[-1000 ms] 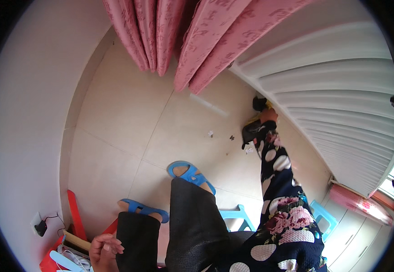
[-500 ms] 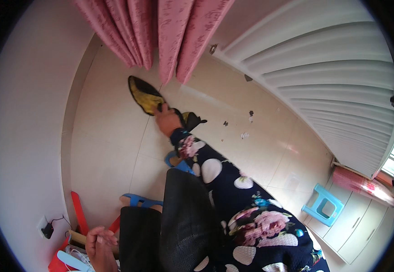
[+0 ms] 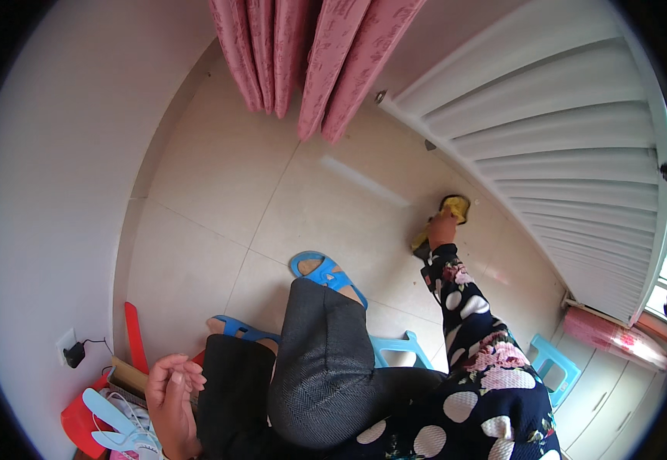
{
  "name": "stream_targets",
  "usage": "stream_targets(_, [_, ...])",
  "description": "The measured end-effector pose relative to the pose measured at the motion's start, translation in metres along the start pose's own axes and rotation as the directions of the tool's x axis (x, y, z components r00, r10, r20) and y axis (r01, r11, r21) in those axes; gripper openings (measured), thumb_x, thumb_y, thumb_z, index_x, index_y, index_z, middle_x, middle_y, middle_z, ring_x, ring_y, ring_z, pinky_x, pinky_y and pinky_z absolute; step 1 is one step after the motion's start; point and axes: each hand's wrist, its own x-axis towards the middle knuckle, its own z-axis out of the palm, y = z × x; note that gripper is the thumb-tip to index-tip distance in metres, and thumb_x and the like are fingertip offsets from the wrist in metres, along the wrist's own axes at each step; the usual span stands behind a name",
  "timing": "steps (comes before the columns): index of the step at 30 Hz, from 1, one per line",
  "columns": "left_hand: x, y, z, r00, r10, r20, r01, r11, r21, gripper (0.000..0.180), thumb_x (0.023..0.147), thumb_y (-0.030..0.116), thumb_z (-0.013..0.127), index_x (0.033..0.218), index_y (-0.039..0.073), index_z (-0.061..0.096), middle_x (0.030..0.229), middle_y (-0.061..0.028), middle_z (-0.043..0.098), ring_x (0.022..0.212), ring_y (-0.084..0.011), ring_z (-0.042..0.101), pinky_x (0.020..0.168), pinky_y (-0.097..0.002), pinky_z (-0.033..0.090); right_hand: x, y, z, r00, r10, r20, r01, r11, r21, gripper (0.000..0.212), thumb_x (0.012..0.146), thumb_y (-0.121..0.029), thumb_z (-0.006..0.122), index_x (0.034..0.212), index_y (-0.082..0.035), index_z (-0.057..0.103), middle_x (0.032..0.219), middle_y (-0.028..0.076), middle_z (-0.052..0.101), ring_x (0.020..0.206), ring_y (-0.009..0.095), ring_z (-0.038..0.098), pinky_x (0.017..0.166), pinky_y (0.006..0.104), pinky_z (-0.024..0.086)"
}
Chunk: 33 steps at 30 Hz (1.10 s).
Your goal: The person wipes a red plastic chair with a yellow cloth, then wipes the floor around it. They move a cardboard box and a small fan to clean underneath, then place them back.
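With my right arm stretched out to the right, my right hand (image 3: 442, 228) is closed on a yellow-and-black cloth-like piece (image 3: 458, 205) and presses it against the tiled floor (image 3: 203, 184) beside the white radiator. Part of this piece shows on either side of the fingers; the rest is under my hand. My left hand (image 3: 171, 402) is raised at the lower left beside my knee, its fingers loosely bent and apart, with nothing seen in it.
Pink curtains (image 3: 333, 69) hang ahead. The ribbed white radiator (image 3: 563, 138) runs along the right. Light-blue stools (image 3: 554, 366) stand at the right and beside my leg. At the lower left are a red container (image 3: 80, 429) and a black plug (image 3: 75, 353). My feet wear blue sandals (image 3: 326, 270).
My right hand has moved to the right with the yellow-and-black piece, toward the radiator. Small dark and pale scraps seen on the floor there no longer show. My left hand stays about where it was.
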Motion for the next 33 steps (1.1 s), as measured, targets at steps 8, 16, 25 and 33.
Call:
stream_targets(8, [-0.004, -0.004, -0.007, 0.999, -0.051, -0.018, 0.05, 0.998, -0.04, 0.022, 0.096, 0.011, 0.049, 0.112, -0.002, 0.056, 0.093, -0.0102, 0.065, 0.077, -0.0125, 0.058, 0.071, -0.0236, 0.047, -0.053, -0.205, -0.074, 0.833, -0.514, -0.204, 0.53, 0.637, 0.56, 0.038, 0.09, -0.013, 0.054, 0.127, -0.004, 0.051, 0.111, 0.024, 0.052, 0.097, 0.044, 0.056, 0.083, 0.0458, 0.048])
stream_targets(16, [-0.036, -0.046, -0.035, 0.994, 0.107, 0.004, -0.106, 0.989, 0.098, 0.025, 0.095, 0.016, 0.053, 0.113, -0.001, 0.058, 0.094, -0.0065, 0.065, 0.078, -0.0099, 0.058, 0.07, -0.0229, 0.046, -0.092, -0.315, -0.146, 0.206, -0.969, -0.134, 0.745, 0.066, 0.664, 0.034, 0.095, -0.014, 0.051, 0.126, -0.002, 0.051, 0.116, 0.02, 0.053, 0.109, 0.036, 0.052, 0.095, 0.0376, 0.042])
stream_targets(25, [-0.083, -0.051, -0.055, 0.948, 0.318, -0.016, -0.317, 0.948, 0.022, 0.025, 0.097, 0.018, 0.051, 0.114, 0.002, 0.058, 0.095, -0.0048, 0.062, 0.081, -0.0095, 0.057, 0.073, -0.024, 0.045, -0.116, -0.361, -0.191, -0.324, -0.907, 0.269, 0.788, -0.101, 0.608, 0.036, 0.095, -0.016, 0.047, 0.131, -0.008, 0.05, 0.121, 0.019, 0.053, 0.113, 0.035, 0.05, 0.102, 0.0382, 0.037])
stream_targets(33, [-0.086, -0.025, -0.05, 0.977, 0.192, -0.096, -0.184, 0.979, 0.086, 0.024, 0.094, 0.013, 0.055, 0.114, 0.0, 0.058, 0.093, -0.0066, 0.065, 0.081, -0.01, 0.059, 0.073, -0.023, 0.047, -0.065, -0.322, 0.015, 0.172, -0.886, 0.429, 0.87, 0.341, 0.355, 0.048, 0.091, -0.025, 0.052, 0.137, -0.016, 0.044, 0.134, 0.024, 0.044, 0.122, 0.042, 0.045, 0.106, 0.0424, 0.035])
